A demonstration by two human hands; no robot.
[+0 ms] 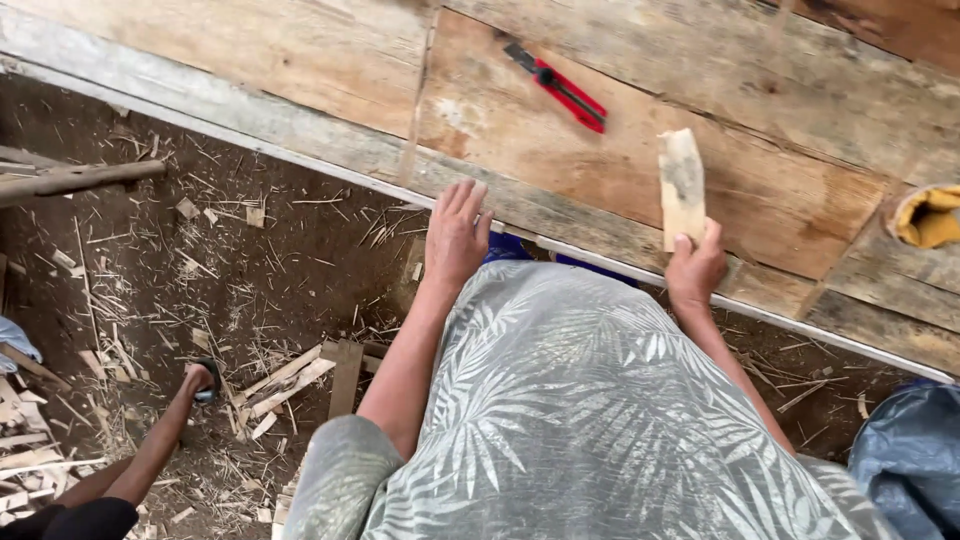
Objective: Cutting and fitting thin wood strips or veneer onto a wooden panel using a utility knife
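left hand [456,236]: fingers spread flat, palm down on the front edge of the plank bench [300,60], around 12 o'clock from the body. Holds nothing.
right hand [694,270]: closed around the lower end of a short wood offcut [682,185], thumb on its face. The piece stands upright, leaning a little toward 11 o'clock, its lower end at or just above the bench edge; can't tell if it actually touches.
offcut position: about 1 o'clock from the body, well apart from the left hand.
knife [560,88]: red and black utility knife lying loose on the planks at 11 o'clock of the offcut, near but not touching. Can't tell if the blade is out.
risk 1: the grip is only at the bottom, so the piece could tip or twist out if pushed from above.
risk 2: rough, split timber everywhere, so splinters in the flat left palm if it slides along the edge.
risk 3: a blind reach for the knife could meet an exposed blade.
risk 4: a second person's foot [200,380], in a sandal, sits at 8 o'clock on the dirt floor [280,250] among scraps and shavings. Anything dropped off the bench edge lands near there.
risk 5: yellow glove [930,215] at 3 o'clock, unworn; both hands are bare.
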